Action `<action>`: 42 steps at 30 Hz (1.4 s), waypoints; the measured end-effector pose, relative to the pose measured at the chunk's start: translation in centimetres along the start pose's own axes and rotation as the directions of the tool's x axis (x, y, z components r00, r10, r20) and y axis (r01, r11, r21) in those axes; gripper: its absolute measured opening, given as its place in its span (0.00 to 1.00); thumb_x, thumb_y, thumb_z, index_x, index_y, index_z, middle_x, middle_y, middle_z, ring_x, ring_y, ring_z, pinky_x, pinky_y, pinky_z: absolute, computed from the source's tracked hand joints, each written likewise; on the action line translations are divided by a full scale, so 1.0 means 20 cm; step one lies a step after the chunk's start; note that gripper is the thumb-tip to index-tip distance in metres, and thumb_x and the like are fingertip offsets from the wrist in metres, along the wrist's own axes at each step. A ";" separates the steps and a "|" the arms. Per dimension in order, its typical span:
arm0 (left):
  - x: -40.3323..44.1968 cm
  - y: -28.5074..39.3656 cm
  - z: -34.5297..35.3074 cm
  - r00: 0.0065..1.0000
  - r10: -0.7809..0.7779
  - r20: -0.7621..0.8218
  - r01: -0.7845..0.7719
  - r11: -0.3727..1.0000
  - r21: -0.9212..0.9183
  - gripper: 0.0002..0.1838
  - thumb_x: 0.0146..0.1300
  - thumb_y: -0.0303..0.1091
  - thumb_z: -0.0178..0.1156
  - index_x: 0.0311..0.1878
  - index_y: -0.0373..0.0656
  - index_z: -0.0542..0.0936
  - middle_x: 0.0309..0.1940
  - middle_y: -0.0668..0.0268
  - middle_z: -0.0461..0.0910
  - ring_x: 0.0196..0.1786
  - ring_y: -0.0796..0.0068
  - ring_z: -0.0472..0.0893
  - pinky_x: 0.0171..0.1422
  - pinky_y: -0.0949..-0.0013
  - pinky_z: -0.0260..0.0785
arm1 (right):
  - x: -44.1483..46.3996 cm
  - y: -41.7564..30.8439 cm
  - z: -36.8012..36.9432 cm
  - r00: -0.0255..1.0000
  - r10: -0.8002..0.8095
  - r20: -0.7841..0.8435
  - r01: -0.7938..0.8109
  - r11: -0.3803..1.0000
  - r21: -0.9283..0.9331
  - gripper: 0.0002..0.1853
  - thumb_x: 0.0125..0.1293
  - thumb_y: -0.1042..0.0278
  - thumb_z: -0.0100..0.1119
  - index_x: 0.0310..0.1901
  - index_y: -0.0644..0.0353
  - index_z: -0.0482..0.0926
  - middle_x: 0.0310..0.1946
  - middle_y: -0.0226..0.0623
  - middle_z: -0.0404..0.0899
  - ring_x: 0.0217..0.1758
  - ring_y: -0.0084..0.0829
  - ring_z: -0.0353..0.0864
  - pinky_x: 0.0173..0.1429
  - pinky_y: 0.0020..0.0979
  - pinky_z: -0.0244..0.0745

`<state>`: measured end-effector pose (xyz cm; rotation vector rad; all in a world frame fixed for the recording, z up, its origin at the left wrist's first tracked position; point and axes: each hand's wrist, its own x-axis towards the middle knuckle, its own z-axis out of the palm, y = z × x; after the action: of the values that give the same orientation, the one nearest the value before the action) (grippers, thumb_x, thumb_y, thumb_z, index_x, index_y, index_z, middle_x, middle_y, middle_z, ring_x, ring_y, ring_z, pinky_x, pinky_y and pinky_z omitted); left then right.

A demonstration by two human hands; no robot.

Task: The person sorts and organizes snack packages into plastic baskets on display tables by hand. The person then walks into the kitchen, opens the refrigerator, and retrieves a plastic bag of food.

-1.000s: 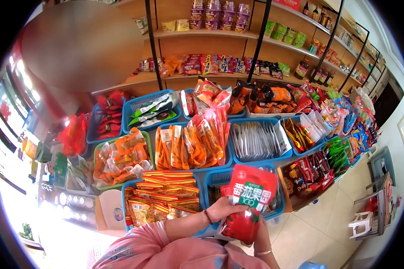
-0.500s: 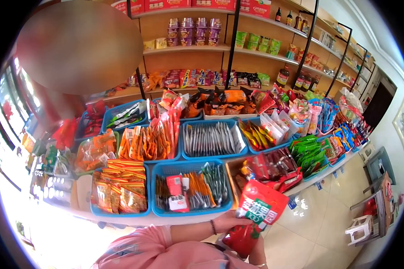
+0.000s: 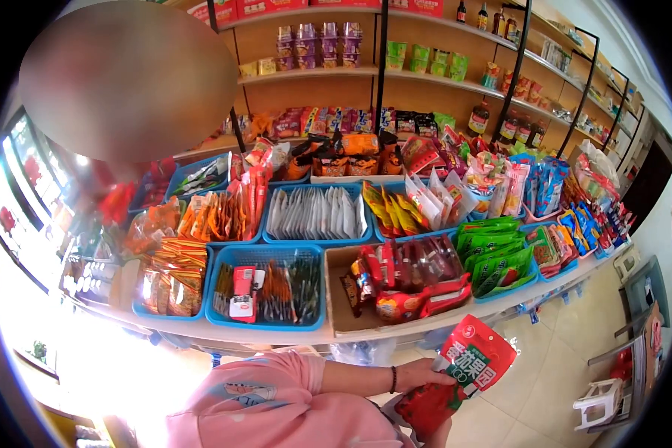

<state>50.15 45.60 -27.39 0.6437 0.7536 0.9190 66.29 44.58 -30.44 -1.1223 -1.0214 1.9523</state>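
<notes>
A red snack pouch (image 3: pixel 476 357) with white lettering and a green patch is held low at the right of centre, tilted. My left hand (image 3: pixel 423 375), with a dark bracelet at the wrist, grips the pouch's left side. Below it my right hand (image 3: pixel 438 435) is mostly hidden under the pouch and cut by the lower frame edge; it supports the pouch from beneath. Just beyond the hands lies a cardboard box (image 3: pixel 341 312) of red and brown packets. Beside it are a blue basket (image 3: pixel 265 326) of upright sachets and green packets (image 3: pixel 498 257).
A long table (image 3: pixel 276 337) bears baskets of bagged snacks. Shelves (image 3: pixel 306 73) with cups, jars and bottles stand behind it. At the left a person (image 3: pixel 119 175) is blurred. A white stool (image 3: pixel 599 403) stands on the tiled floor (image 3: pixel 526 403) at the right.
The view has shifted rightward along the table. The pouch and both hands have moved right, away from the blue sachet basket, and the pouch is more tilted.
</notes>
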 end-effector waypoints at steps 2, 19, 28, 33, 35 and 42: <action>0.17 -0.01 0.00 1.000 -0.015 -0.024 0.014 1.000 -0.007 0.23 0.56 0.41 0.65 0.51 0.38 0.76 0.43 0.64 0.80 0.44 0.75 0.79 0.51 0.70 0.70 | 0.06 -0.07 -0.11 0.999 -0.028 -0.038 0.027 0.999 -0.029 0.26 0.59 0.72 0.55 0.60 0.64 0.63 0.51 0.39 0.74 0.52 0.32 0.75 0.56 0.32 0.72; 1.63 0.13 0.36 0.999 -0.043 0.008 0.042 0.992 0.122 0.23 0.59 0.38 0.63 0.55 0.37 0.72 0.48 0.64 0.78 0.49 0.75 0.77 0.56 0.72 0.69 | 0.61 -0.75 -1.15 0.928 -0.176 -0.330 0.167 0.984 -0.056 0.29 0.57 0.79 0.58 0.61 0.64 0.62 0.52 0.40 0.73 0.53 0.29 0.74 0.55 0.29 0.72; 2.70 0.01 0.84 0.993 0.030 0.113 -0.072 0.916 0.394 0.34 0.54 0.44 0.67 0.57 0.31 0.65 0.49 0.56 0.75 0.49 0.69 0.77 0.55 0.68 0.69 | 0.87 -1.32 -2.10 0.907 -0.088 -0.411 0.127 0.989 0.070 0.23 0.61 0.75 0.55 0.58 0.66 0.64 0.50 0.41 0.73 0.49 0.29 0.76 0.49 0.27 0.77; 3.20 0.04 1.09 0.982 0.162 0.098 -0.186 0.922 0.341 0.36 0.55 0.43 0.66 0.58 0.30 0.62 0.50 0.55 0.74 0.50 0.69 0.76 0.55 0.69 0.70 | 1.13 -1.51 -2.67 0.927 -0.168 -0.336 0.180 0.984 0.006 0.24 0.60 0.75 0.56 0.58 0.66 0.63 0.50 0.41 0.73 0.49 0.29 0.76 0.50 0.28 0.76; 3.35 0.06 1.12 0.996 0.092 0.015 -0.091 0.922 0.376 0.35 0.55 0.42 0.66 0.57 0.30 0.63 0.49 0.55 0.75 0.50 0.69 0.77 0.55 0.69 0.70 | 1.23 -1.59 -2.79 0.941 -0.135 -0.310 0.164 0.984 0.067 0.26 0.59 0.75 0.58 0.59 0.67 0.63 0.50 0.41 0.73 0.50 0.29 0.76 0.53 0.29 0.73; 4.02 0.21 1.13 0.986 0.168 -0.007 -0.150 0.894 0.422 0.34 0.54 0.43 0.67 0.55 0.29 0.66 0.48 0.55 0.76 0.48 0.69 0.78 0.54 0.68 0.70 | 1.73 -1.88 -3.21 0.951 -0.141 -0.274 0.163 0.985 0.059 0.24 0.61 0.73 0.58 0.58 0.66 0.65 0.49 0.40 0.74 0.50 0.28 0.76 0.52 0.28 0.74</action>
<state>98.11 113.86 -34.50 1.0821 0.9605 0.9281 115.23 110.48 -32.21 -1.1881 -0.8483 1.6509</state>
